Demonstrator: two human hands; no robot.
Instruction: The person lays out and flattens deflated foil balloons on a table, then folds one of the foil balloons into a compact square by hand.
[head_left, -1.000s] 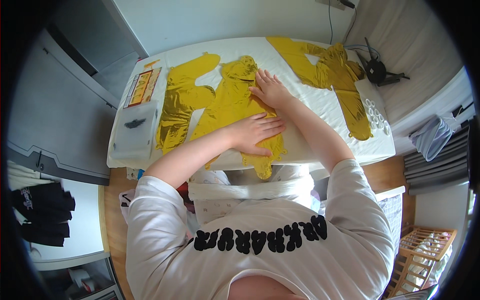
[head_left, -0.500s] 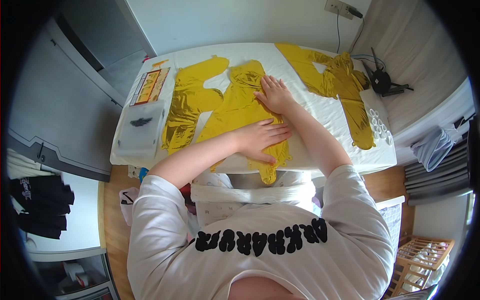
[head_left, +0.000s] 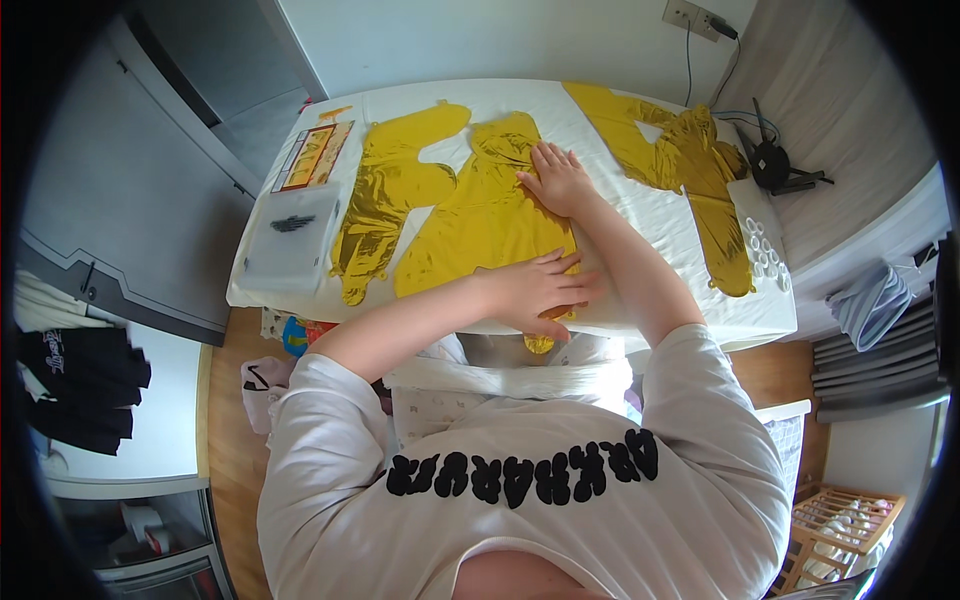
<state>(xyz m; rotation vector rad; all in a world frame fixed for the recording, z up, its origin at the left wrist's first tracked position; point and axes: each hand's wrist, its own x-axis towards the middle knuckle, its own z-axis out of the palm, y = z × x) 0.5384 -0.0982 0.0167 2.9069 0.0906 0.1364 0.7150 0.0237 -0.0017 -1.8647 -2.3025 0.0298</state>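
A flat gold foil balloon (head_left: 475, 240) lies on the white-covered table in front of me, its surface creased near the top. My right hand (head_left: 558, 182) rests palm down on its upper right edge, fingers stretched out. Over the lower right part is my left hand (head_left: 540, 295), fingers spread and slightly blurred; whether it presses on the foil I cannot tell. A gold tip of foil shows below that hand, past the table's front edge. To the left lies a second gold foil balloon (head_left: 405, 185), wrinkled in its lower half. A third gold foil balloon (head_left: 712, 170) lies at the right.
At the table's left are a translucent plastic box (head_left: 290, 245) and a printed packet (head_left: 312, 160). Several white rings (head_left: 765, 250) lie near the right edge, by a black device with antennas (head_left: 770, 165). White cloth (head_left: 650, 280) covers the table.
My left hand has shifted a little to the right across the foil's lower part. My right hand stays at the upper right edge. The whole view has tilted slightly.
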